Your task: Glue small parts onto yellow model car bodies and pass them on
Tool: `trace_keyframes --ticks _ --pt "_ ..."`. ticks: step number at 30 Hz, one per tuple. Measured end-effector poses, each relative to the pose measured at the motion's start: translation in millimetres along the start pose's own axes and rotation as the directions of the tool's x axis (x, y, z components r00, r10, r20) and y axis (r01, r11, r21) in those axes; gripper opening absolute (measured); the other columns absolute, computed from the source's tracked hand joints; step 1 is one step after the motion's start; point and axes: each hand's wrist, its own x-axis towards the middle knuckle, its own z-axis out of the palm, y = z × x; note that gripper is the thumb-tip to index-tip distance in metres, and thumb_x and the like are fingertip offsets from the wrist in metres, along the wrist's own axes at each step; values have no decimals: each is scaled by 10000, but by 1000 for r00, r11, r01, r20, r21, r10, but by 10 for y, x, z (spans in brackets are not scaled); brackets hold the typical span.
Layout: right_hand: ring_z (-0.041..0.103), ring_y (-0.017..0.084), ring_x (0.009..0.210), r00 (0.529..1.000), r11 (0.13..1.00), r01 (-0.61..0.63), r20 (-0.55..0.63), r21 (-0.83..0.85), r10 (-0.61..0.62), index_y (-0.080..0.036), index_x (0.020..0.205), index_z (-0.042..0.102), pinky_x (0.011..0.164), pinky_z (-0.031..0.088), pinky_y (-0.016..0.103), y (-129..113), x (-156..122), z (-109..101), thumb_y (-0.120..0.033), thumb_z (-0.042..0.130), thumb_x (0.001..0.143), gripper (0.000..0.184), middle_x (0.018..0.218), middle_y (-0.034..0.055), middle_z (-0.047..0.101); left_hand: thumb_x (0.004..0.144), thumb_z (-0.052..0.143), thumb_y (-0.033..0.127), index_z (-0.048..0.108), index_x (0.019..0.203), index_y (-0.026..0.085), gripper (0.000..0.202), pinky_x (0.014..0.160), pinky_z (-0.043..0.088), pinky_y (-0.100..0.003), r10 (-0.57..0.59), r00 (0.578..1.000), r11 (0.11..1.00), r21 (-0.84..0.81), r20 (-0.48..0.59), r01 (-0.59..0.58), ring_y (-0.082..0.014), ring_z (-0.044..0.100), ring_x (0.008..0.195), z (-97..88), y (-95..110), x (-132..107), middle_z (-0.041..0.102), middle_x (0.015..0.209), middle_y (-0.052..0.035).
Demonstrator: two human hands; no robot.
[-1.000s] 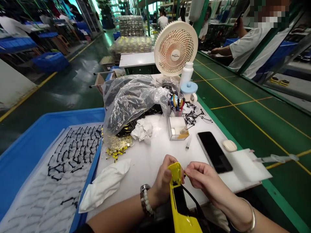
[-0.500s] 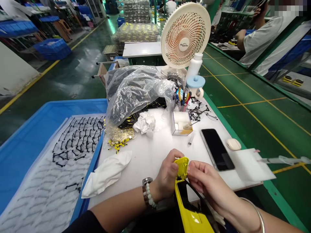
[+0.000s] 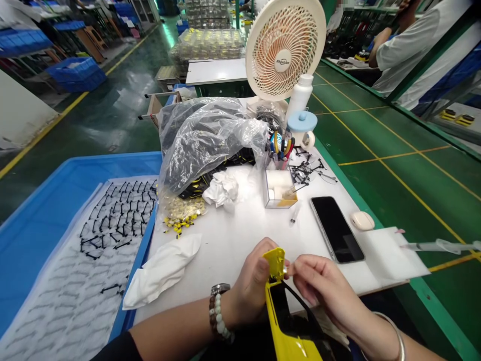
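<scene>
While a co-worker [image 3: 404,47] sits at the next table over across the green factory floor [image 3: 349,150], this person's white table [image 3: 240,235] is pretty packed: a blue tray [image 3: 93,165] on the left with black plastic bits [image 3: 116,215] laid out on a sheet, a big clear plastic bag [image 3: 203,140], a desk fan [image 3: 283,50] and a phone [image 3: 336,229]. Honestly, not much has changed in the last second; the hands have barely shifted. The yellow plastic housing [image 3: 275,263] sits over the table's near edge, its long end running back toward the person's body, with the left hand [image 3: 255,283] wrapped around it. The right hand [image 3: 323,286] is right by its top end, its grip pressed together in a pinch on something too tiny to make out.
</scene>
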Motion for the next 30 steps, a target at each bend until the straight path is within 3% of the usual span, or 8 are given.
trace_keyframes --ticks 4,8,11,15,18,25,27,30 --pt "367 72 447 975 986 154 -151 -67 -162 -146 743 632 476 264 232 47 202 -106 -594 614 844 460 485 -39 466 874 417 694 596 907 179 546 588 399 -298 50 999 984 -173 -17 -53 -174 504 722 14 -17 -84 464 888 -44" --pt "434 90 469 981 978 180 -54 -104 -187 -164 760 594 478 320 241 -30 516 24 -533 618 823 375 570 -24 533 831 487 704 608 915 190 534 601 394 -297 85 996 979 -185 -34 -90 -174 510 741 29 -7 -103 426 907 -35" --pt "504 112 527 972 957 235 27 -171 -233 -170 848 588 521 399 265 -96 808 227 -481 636 768 324 708 1 590 832 458 723 595 894 203 542 592 381 -295 201 978 972 -115 -57 -207 -161 506 699 20 -98 -88 428 855 -20" --pt "518 117 609 938 882 340 54 -326 -342 -174 1023 580 634 463 321 -115 1174 474 -345 730 660 428 959 40 583 837 416 736 587 868 224 540 602 361 -308 295 951 953 -40 -98 -299 -165 484 663 12 -214 -53 477 766 -15" --pt "484 107 612 903 801 411 70 -436 -425 -184 1030 610 732 480 366 -102 1373 587 -243 818 584 495 1023 45 543 829 445 731 586 817 210 540 626 365 -325 231 966 970 -43 -113 -237 -178 481 667 35 -174 -41 524 748 -31" --pt "564 174 741 834 727 520 82 -448 -546 -204 803 638 801 494 397 -131 1658 736 -239 774 677 189 942 46 571 889 324 686 562 785 186 563 549 365 -308 -31 983 989 -151 -183 3 -171 475 561 94 -87 -24 565 657 -38" --pt "606 202 833 811 738 567 94 -365 -577 -209 763 607 765 512 366 -209 1586 703 -300 790 667 226 983 64 616 900 317 666 574 806 179 558 536 365 -298 -99 978 981 -184 -186 64 -169 485 536 98 -94 -12 583 610 -33" --pt "645 213 862 780 761 621 54 -188 -624 -219 775 531 703 537 344 -381 1220 472 -434 767 729 323 988 66 674 874 353 691 584 793 171 574 527 365 -282 -167 967 967 -224 -193 122 -162 498 526 113 -70 15 587 587 -26"
